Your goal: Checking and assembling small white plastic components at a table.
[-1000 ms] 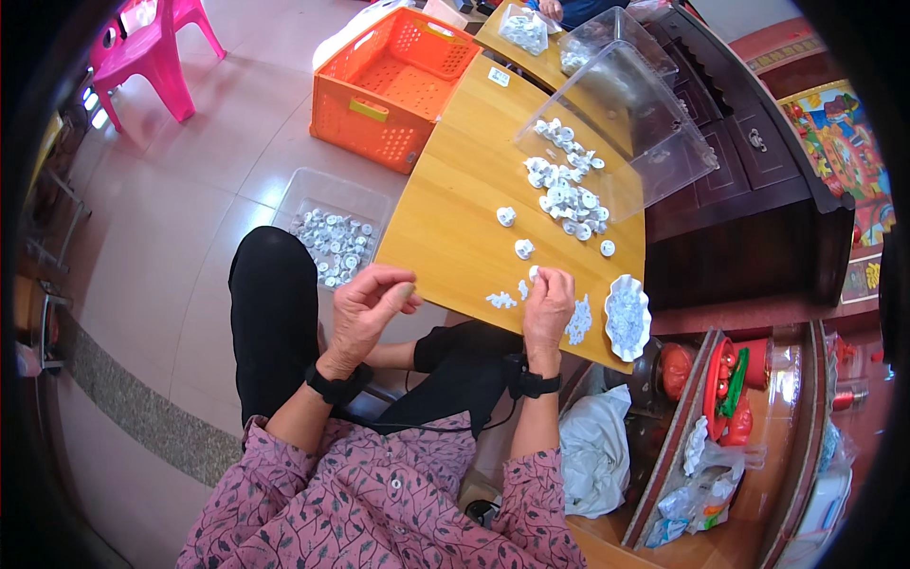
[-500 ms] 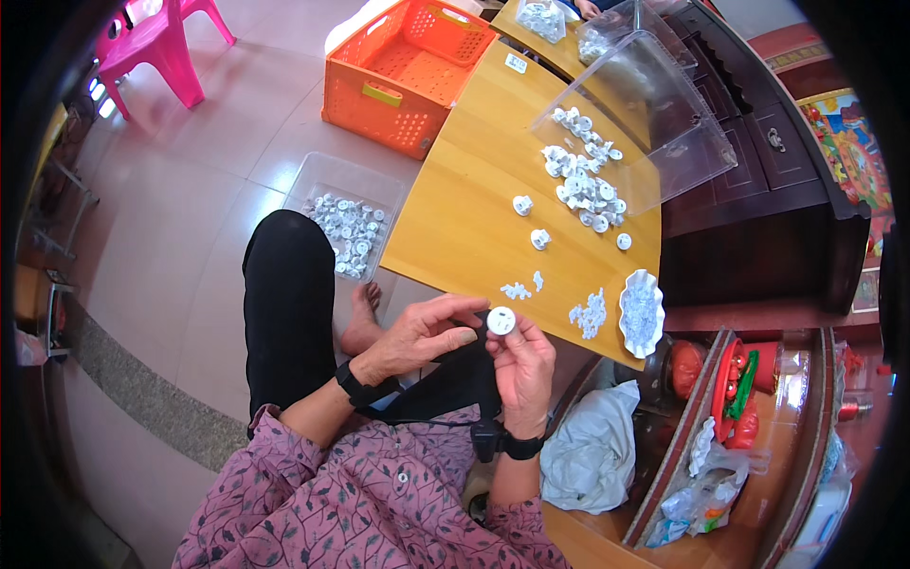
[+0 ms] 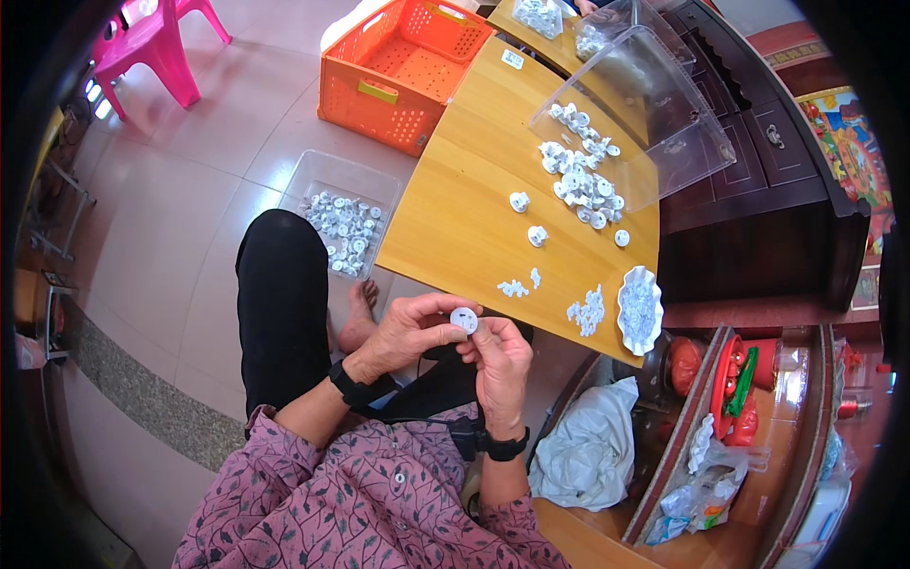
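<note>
A round white plastic part (image 3: pixel 464 319) with small dark slots in its face is held up just off the table's near edge. My left hand (image 3: pixel 409 332) grips its rim between thumb and index finger. The pinched fingertips of my right hand (image 3: pixel 498 365) meet its lower right side; what else they may hold is hidden. On the wooden table (image 3: pixel 445 190), beyond my hands, lie small clusters of tiny white pieces (image 3: pixel 513 287) and a larger heap of them (image 3: pixel 588 311). A scalloped white dish (image 3: pixel 641 313) holds many small translucent pieces.
Similar white parts (image 3: pixel 586 180) are piled before a tipped clear bin (image 3: pixel 682 142). A clear tub (image 3: pixel 349 228) of parts sits on the floor by my knee. An orange crate (image 3: pixel 384 104) stands left of the table, dark drawers (image 3: pixel 739 190) right. Another person's hand (image 3: pixel 587 6) shows at the far edge.
Both hands have moved slightly left with the white part. My left thumb and index finger, apart from it before, now close on its rim; my right fingertips have shifted to its lower right side.
</note>
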